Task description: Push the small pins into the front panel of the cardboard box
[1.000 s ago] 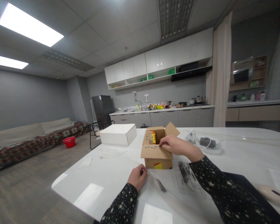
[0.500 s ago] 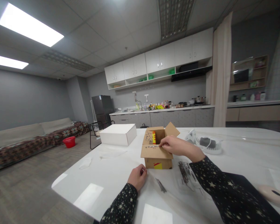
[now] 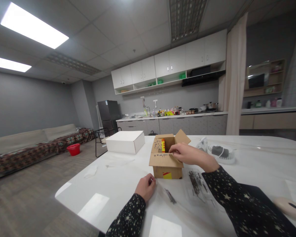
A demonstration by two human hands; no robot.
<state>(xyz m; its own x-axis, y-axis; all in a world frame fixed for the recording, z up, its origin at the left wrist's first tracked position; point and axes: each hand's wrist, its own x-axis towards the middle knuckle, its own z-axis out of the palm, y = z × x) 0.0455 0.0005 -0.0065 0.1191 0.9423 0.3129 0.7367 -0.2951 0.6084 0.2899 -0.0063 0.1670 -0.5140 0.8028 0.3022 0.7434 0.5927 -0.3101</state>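
An opened cardboard box (image 3: 165, 163) stands on the table before me, its flaps folded out. A row of small metal heads (image 3: 160, 155) runs along its near flap, and more dots cover the left flap. My right hand (image 3: 181, 152) is over the right end of that row, thumb and fingers pinched together; what they hold is hidden. My left hand (image 3: 146, 187) rests curled on the table by the box's near left corner, and its contents cannot be made out. Several thin metal pins (image 3: 170, 196) lie to its right. Below my right wrist is a clear pack of dark, screw-like pieces (image 3: 196, 183).
A closed white box (image 3: 123, 142) stands on the white table (image 3: 108, 179) to the left. White tissue-like scraps (image 3: 90, 172) lie nearer. At right are a white basket with a grey item (image 3: 219, 153) and a beige rounded object (image 3: 289, 208).
My right forearm has shifted very slightly right, with the fingers still at the same flap. The left hand stays put.
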